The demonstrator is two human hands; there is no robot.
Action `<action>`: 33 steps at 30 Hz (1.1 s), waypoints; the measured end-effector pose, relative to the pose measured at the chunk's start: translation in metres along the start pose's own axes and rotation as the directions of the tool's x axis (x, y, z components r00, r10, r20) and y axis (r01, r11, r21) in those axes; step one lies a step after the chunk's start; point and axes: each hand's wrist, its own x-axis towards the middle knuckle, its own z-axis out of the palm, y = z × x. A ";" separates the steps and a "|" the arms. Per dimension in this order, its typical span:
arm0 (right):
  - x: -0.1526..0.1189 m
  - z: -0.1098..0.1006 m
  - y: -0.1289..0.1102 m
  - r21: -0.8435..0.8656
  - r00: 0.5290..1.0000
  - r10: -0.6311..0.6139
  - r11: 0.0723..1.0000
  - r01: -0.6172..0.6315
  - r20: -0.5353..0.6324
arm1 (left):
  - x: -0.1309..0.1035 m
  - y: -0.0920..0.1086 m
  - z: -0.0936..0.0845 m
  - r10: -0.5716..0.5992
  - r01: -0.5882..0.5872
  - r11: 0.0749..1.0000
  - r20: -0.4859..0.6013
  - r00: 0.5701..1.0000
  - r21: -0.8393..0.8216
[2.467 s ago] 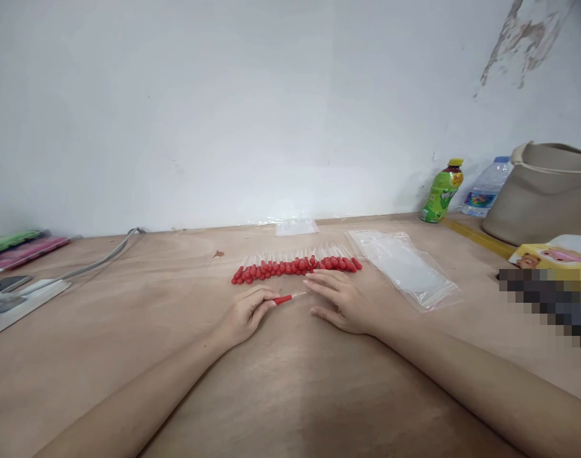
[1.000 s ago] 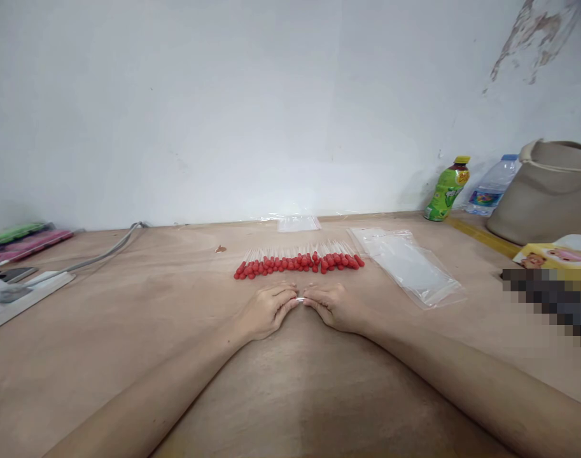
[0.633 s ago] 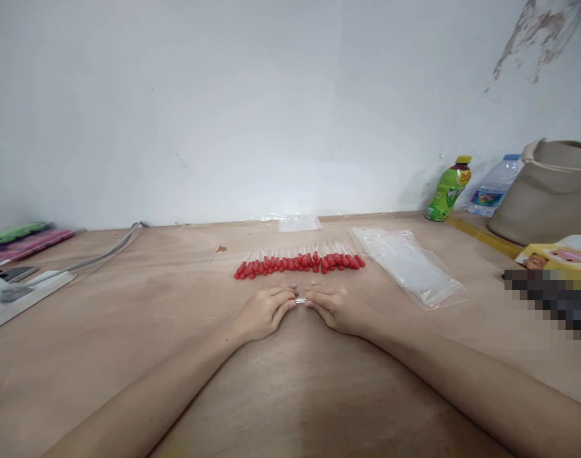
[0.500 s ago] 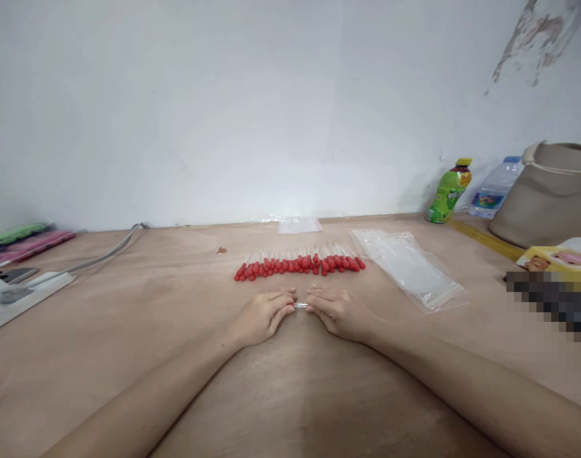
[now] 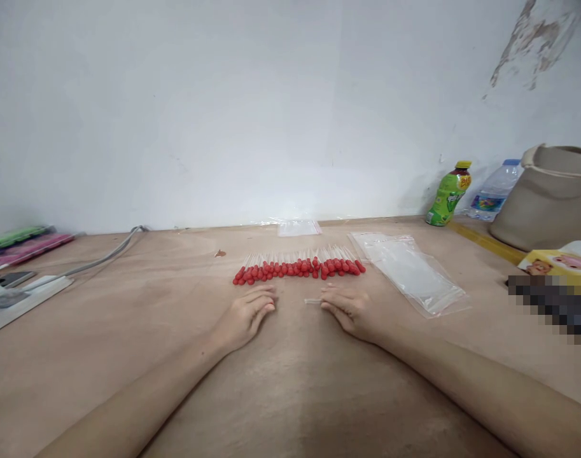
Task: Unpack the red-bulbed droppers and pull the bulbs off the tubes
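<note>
My left hand point(image 5: 247, 319) rests low over the table with thumb and fingertips pinched together. A trace of red shows at its fingertips, but what they hold is hidden. To its right, my right hand point(image 5: 351, 312) pinches a thin clear tube point(image 5: 312, 301), whose free end points left toward my other hand. A gap separates the two hands. Just beyond them lies a row of thin pale sticks with red bulb-shaped tips point(image 5: 300, 267), the red ends facing me.
Clear plastic bags point(image 5: 417, 273) lie to the right, and a small one point(image 5: 298, 228) sits by the wall. Farther right stand a green bottle point(image 5: 447, 196), a water bottle point(image 5: 493, 194) and a beige bin point(image 5: 548, 197). A grey cable point(image 5: 109, 256) crosses the left side.
My hands have moved apart, the left one leftward and the right one slightly rightward. The clear piece that spanned between them now stays with my right hand only.
</note>
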 end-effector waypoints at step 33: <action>0.052 0.042 -0.030 0.109 0.974 0.152 0.979 -0.172 0.168 | -0.024 -0.059 -0.033 -0.793 0.803 0.595 -0.154 0.589 0.010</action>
